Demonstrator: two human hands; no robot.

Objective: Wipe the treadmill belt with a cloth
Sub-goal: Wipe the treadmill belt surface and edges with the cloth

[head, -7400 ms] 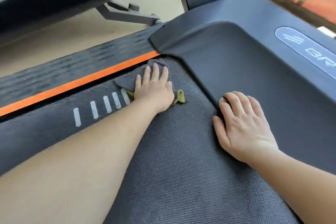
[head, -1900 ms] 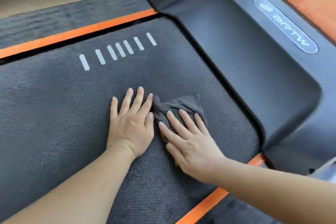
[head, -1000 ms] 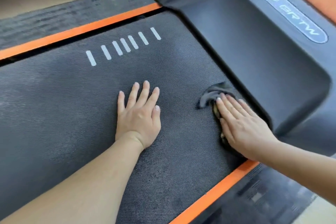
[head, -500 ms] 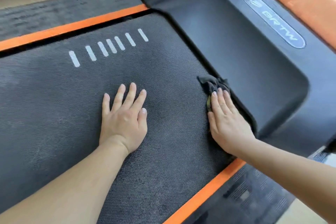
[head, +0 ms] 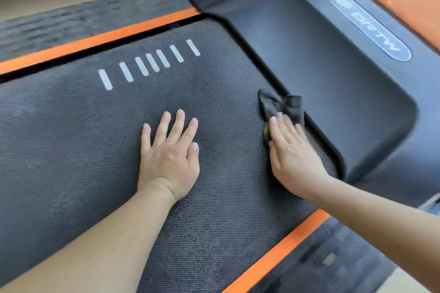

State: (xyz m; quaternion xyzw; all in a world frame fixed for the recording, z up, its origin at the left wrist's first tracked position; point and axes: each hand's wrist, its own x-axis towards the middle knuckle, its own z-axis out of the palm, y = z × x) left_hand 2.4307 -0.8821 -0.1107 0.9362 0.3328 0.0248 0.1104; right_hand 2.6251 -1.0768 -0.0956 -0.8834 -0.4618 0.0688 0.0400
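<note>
dark grey cloth (head: 283, 107) lies bunched on the treadmill belt (head: 71, 150), pinned under the straight fingers of the right hand (head: 292, 152); its loose end pokes out ahead of the fingertips, up against the lip of the black motor cover (head: 333, 78) just to that hand's right; a yellowish edge shows at the thumb side; the right hand is flat and pressing, not clutching; the left hand (head: 169, 157) rests flat and released on bare belt, apart from the cloth on its left, holding nothing; white dashes (head: 147, 64) lie beyond its fingertips, an orange side strip (head: 95, 40) farther out; to wipe this seam well, i judge the cloth wants spreading wider under the palm, with even pressure and overlapping strokes along the cover's edge
</note>
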